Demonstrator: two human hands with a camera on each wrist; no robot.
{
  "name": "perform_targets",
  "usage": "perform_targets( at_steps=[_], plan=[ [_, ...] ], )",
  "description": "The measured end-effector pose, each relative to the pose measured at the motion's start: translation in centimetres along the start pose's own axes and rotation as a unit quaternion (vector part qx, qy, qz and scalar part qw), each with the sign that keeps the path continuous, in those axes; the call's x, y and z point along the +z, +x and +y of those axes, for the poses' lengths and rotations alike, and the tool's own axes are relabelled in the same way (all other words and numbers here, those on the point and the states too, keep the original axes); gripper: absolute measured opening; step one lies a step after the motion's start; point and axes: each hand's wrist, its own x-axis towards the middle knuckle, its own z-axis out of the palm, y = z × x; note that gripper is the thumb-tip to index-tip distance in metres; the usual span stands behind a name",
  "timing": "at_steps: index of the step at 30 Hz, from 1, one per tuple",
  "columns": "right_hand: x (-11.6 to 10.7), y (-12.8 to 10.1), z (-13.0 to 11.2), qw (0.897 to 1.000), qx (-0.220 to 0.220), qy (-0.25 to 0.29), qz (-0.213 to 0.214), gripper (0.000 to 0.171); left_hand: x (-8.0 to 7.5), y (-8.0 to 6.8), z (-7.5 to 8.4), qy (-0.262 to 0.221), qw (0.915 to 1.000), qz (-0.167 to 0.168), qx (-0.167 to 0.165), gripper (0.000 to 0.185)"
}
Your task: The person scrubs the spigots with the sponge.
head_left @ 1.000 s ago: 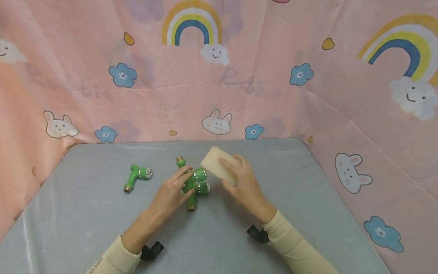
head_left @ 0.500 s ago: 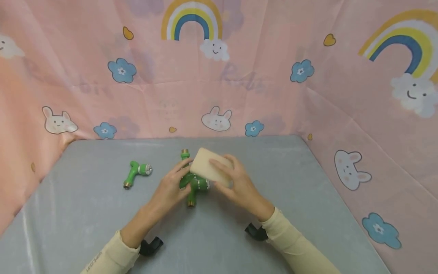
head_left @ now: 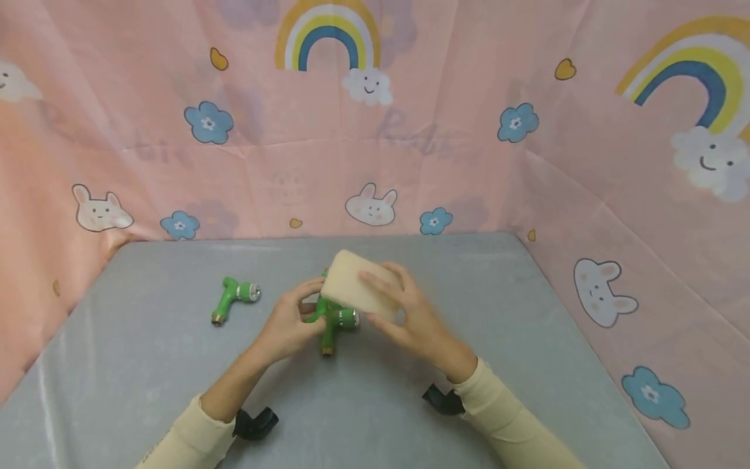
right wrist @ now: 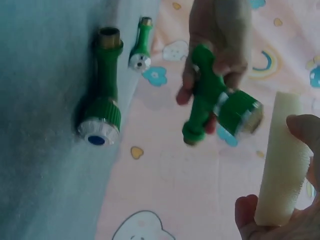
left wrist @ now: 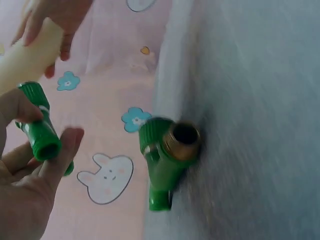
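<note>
Head view, from the left: a green valve (head_left: 233, 298) lies alone on the grey desk (head_left: 146, 371), well apart from both hands. Near the desk's middle, the left hand (head_left: 287, 322) grips a second valve (head_left: 316, 308) with fingers and thumb curled round it, lifting it off the desk. A third valve (head_left: 335, 329) lies on the desk just below it, its brass end toward the person. To the right, the right hand (head_left: 410, 316) holds a cream sponge (head_left: 357, 286), thumb on one side and fingers over the top, just above and against the lifted valve. Cream sleeves (head_left: 515, 430) cover both forearms, and a pink curtain (head_left: 445, 130) with rainbows, bunnies and flowers rings the desk.

Left wrist view shows the left hand (left wrist: 25, 175) pinching the valve (left wrist: 41, 131), the sponge (left wrist: 27, 57) beyond it, and the third valve (left wrist: 167, 157) resting on the desk.

Right wrist view shows, on the desk, the third valve (right wrist: 104, 92) and the far one (right wrist: 141, 45) beyond it; then the lifted valve (right wrist: 217, 102) in the left hand (right wrist: 220, 35), with the sponge (right wrist: 282, 160) at the right edge
</note>
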Motion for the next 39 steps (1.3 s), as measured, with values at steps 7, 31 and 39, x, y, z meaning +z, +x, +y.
perform_targets(
  at_steps=[7,31,39],
  plan=[
    [0.1,0.0,0.0,1.000,0.022,0.006,0.002,0.060,-0.4,-0.1,0.2,-0.089,0.9949,-0.047,-0.006,0.057],
    [0.0,-0.2,-0.5,0.999,0.011,0.038,0.020,0.057,-0.5,0.0,0.7,-0.125,0.9888,-0.082,0.005,0.060],
    [0.1,-0.2,-0.2,1.000,-0.001,0.023,0.020,0.057,-0.2,-0.2,0.5,-0.124,0.9884,-0.083,-0.027,0.053]
  ],
)
